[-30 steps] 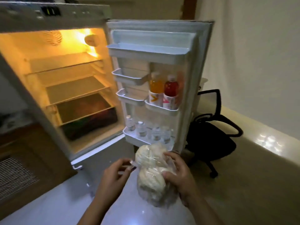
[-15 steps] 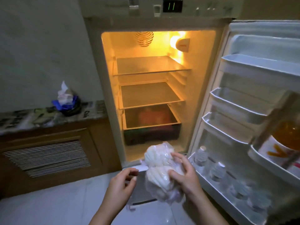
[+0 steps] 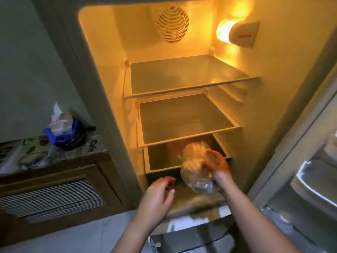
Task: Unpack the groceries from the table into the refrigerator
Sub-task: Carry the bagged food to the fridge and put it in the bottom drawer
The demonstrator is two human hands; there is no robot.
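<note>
My right hand (image 3: 218,166) grips a clear plastic bag of pale round buns (image 3: 193,165), held at the mouth of the refrigerator (image 3: 113,106) just in front of the lowest glass shelf (image 3: 160,161). My left hand (image 3: 158,196) hovers a little lower and to the left, fingers loosely curled, holding nothing. The fridge is lit inside. Its upper shelf (image 3: 182,75) and middle shelf (image 3: 180,119) are bare. Something red shows behind the bag under the middle shelf.
The open fridge door (image 3: 306,179) with its racks stands at the right. A wooden cabinet (image 3: 54,194) at the left has a patterned top holding a dark bowl with blue cloth and tissue (image 3: 63,132). Pale floor tiles lie below.
I have come closer to the fridge. My right hand has carried the bag forward to the bottom shelf's edge. My left hand has let go of the bag.
</note>
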